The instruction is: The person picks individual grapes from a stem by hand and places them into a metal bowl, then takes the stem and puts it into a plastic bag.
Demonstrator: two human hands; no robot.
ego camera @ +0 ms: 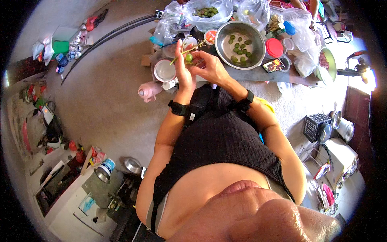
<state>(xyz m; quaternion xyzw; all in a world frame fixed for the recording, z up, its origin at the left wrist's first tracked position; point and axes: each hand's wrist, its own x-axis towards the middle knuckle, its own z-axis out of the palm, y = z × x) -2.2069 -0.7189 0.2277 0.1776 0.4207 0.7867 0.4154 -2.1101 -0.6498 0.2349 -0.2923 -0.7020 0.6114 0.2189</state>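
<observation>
My left hand [185, 71] holds a grape stem [193, 47] with most of its branchlets bare; one green grape [189, 57] hangs on it between my hands. The fingertips of my right hand [210, 66] are at the stem, close beside that grape; whether they pinch a branchlet is hard to tell. To the right of my hands, a wide steel bowl [222, 56] has several loose green grapes [240, 48] at its bottom. Beyond it, a clear plastic bag [225, 19] lies open around more grapes [206, 12].
Around the bowl stand a red-lidded jar [274, 47], a phone [273, 65] and a white cup [164, 71]. A pink bottle [149, 91] is near the table's left edge. Plastic bags [297, 27] crowd the right side, where another person's arm [314, 10] shows.
</observation>
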